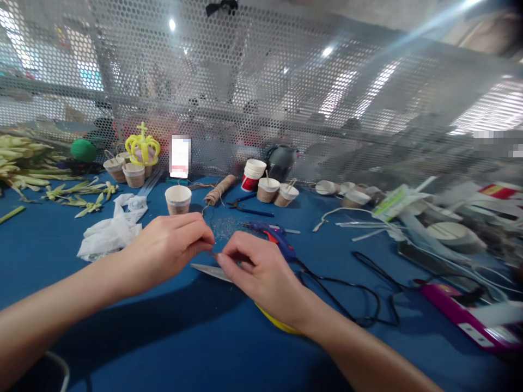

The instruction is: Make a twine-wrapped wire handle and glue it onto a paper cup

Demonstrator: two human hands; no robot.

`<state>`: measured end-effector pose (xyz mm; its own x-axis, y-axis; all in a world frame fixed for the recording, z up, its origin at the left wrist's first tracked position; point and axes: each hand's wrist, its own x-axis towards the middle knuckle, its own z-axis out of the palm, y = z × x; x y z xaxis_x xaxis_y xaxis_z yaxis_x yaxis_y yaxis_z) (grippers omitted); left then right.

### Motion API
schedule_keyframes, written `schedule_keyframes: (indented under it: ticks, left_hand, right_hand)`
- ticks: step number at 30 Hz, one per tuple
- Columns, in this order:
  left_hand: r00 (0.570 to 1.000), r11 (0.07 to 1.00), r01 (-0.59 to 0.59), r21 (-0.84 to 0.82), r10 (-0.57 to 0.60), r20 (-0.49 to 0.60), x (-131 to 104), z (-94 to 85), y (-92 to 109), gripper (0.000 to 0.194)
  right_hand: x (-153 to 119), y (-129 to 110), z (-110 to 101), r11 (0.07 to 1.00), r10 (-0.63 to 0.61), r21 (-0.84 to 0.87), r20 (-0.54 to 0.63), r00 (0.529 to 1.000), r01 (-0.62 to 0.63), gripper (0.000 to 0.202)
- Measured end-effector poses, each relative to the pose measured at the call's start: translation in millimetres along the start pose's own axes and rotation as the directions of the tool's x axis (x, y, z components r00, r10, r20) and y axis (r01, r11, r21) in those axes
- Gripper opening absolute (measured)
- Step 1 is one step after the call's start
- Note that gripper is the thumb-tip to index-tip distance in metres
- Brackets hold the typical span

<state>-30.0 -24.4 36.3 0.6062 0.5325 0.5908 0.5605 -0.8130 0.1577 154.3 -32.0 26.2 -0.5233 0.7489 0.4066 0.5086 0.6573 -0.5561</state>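
Observation:
My left hand (174, 245) and my right hand (259, 269) meet over the blue table, fingertips nearly touching. Both are pinched closed around something small and thin, too tiny to make out. Beneath my right hand lie scissors, their blade (210, 271) pointing left and a yellow handle (278, 321) showing below the palm. Just behind my right hand rests a blue glue gun (275, 237). A paper cup wrapped in twine (178, 200) stands behind my left hand, with a roll of twine (220, 189) to its right.
Crumpled white cloth (110, 234) lies left of my left hand. Pliers (249, 206) and several cups stand or lie behind. A black cable (351, 288) loops toward a purple power strip (461, 316) at right. A perforated metal screen (261, 87) closes off the back.

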Motion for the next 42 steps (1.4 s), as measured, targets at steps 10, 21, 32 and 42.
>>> schedule_keyframes:
  ticks: [10, 21, 32, 42]
  left_hand:
    - [0.997, 0.989, 0.075, -0.131, -0.072, 0.027, -1.0, 3.6, 0.9, 0.011]
    - [0.999, 0.992, 0.046, -0.114, -0.047, -0.006, -1.9, 3.9, 5.2, 0.01]
    - [1.0, 0.999, 0.02, -0.025, -0.021, -0.02, -2.0, -0.7, 2.6, 0.011]
    - [0.997, 0.994, 0.069, -0.086, -0.066, 0.042, -1.1, 0.9, -1.7, 0.012]
  right_hand:
    - [0.8, -0.2, -2.0, 0.987, 0.097, 0.133, -0.084, 0.992, -0.085, 0.02]
    - [1.8, 4.7, 1.1, 0.998, 0.053, -0.023, -0.175, 0.983, -0.058, 0.021]
    - [0.8, 5.1, 1.0, 0.993, -0.051, -0.108, -0.106, 0.993, 0.039, 0.02]
    - [1.1, 0.3, -2.5, 0.997, 0.016, 0.078, -0.076, 0.997, -0.01, 0.02]
